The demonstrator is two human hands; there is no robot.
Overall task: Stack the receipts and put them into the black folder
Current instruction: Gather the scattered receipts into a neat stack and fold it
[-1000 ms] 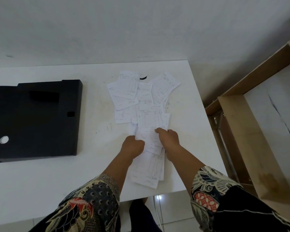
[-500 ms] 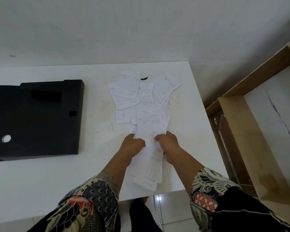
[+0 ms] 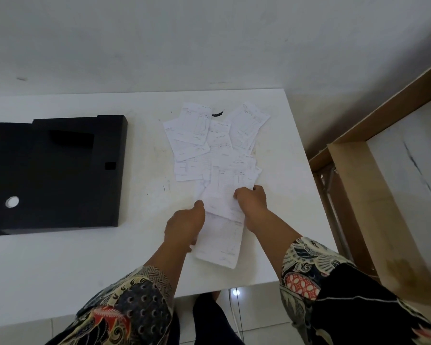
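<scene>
Several white receipts (image 3: 209,143) lie spread and overlapping on the white table (image 3: 60,265), right of centre. A small stack of receipts (image 3: 222,235) is held near the table's front edge. My left hand (image 3: 184,226) grips its left side. My right hand (image 3: 253,202) pinches a receipt at the stack's upper right, touching the near end of the spread. The black folder (image 3: 60,170) lies flat and closed on the table's left side, well apart from both hands.
A small black object (image 3: 218,113) lies at the far end of the spread receipts. A wooden frame with a metal bar (image 3: 346,170) stands just past the table's right edge. A white wall runs behind the table. Tiled floor shows below.
My right hand has moved forward and right along the receipts, and my left hand has slid back toward me along the held stack. The spread pile looks much the same.
</scene>
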